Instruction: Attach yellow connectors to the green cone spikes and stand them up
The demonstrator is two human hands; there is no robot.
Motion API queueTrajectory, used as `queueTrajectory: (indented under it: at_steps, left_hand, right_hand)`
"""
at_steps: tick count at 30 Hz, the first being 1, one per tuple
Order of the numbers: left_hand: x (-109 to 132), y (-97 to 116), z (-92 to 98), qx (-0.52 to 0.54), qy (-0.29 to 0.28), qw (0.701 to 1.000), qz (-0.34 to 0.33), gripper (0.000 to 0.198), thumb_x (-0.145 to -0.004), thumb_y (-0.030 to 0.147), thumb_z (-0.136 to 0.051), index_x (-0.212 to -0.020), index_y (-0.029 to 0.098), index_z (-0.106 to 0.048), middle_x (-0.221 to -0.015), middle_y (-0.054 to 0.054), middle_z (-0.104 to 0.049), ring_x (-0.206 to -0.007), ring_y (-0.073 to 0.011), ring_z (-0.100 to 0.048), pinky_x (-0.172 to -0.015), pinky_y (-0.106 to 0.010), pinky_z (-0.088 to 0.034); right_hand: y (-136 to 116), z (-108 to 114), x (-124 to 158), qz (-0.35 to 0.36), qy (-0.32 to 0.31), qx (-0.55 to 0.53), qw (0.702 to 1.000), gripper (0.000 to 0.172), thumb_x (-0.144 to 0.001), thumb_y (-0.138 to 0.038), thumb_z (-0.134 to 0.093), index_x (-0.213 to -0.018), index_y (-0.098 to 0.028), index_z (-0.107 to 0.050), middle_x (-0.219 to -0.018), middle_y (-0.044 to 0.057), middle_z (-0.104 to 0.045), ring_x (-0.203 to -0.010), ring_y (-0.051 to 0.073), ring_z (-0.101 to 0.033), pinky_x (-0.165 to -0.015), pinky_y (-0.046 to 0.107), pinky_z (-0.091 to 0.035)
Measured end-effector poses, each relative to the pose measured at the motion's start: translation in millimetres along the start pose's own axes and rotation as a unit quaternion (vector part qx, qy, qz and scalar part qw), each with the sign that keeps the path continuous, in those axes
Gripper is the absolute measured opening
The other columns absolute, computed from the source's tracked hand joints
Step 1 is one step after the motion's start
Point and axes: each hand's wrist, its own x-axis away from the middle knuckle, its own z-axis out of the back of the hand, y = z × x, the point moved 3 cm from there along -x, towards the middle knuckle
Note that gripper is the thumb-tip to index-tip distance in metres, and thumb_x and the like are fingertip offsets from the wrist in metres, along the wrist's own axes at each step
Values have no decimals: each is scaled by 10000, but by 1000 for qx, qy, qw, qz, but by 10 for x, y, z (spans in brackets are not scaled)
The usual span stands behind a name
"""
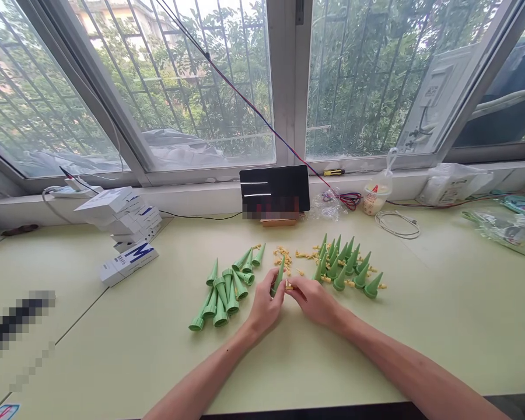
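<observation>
Two bare forearms (210, 373), seen from the near edge of the desk (157, 361) onward. Slim, tapering toward narrow wrists above the middle of the desk. Bare along the whole visible length; upper arms cut off below the near edge of the desk. At the ends, left grip (266, 309) and right grip (317, 303): bare hands, slender fingers (301, 290). Nails and any marks too small to tell.

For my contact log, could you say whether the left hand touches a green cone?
Touching: the head view shows the left hand gripping one green cone.
</observation>
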Motion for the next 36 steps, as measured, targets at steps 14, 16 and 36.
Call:
queueTrajectory:
  at_steps: [14, 16, 36]
  left_hand:
    - [8, 37, 8, -7, 10, 1000, -10, 339, -919, 394, -504, -1185, 194, -574, -791, -14, -612, -683, -144, -533, -654, -258, -451]
    - [7, 26, 2, -6, 4, 1000, -8, 330, -928, 392, -493, -1184, 196, -563, -813, -15, -619, -688, -141, -538, -662, -257, -452]
    - [-5, 16, -3, -3, -3, 999, -34, 298, -949, 361, -471, -1180, 189, -545, -1019, -56, -652, -881, -170, -597, -839, -299, -472]
  right_hand:
    - [44, -16, 27, -29, -21, -7, 999, 143, -997, -238, -443, -908, -213, -552, -736, -3, -572, -633, 137, -486, -611, 244, -407]
    - [44, -15, 26, -26, -19, -6, 999, 140, -994, -233, -446, -899, -212, -546, -724, -8, -565, -625, 134, -481, -606, 241, -403]
    - [36, -30, 12, -31, -18, -18, 999, 173, -994, -247, -452, -842, -209, -526, -725, 0, -600, -619, 131, -509, -595, 241, -405]
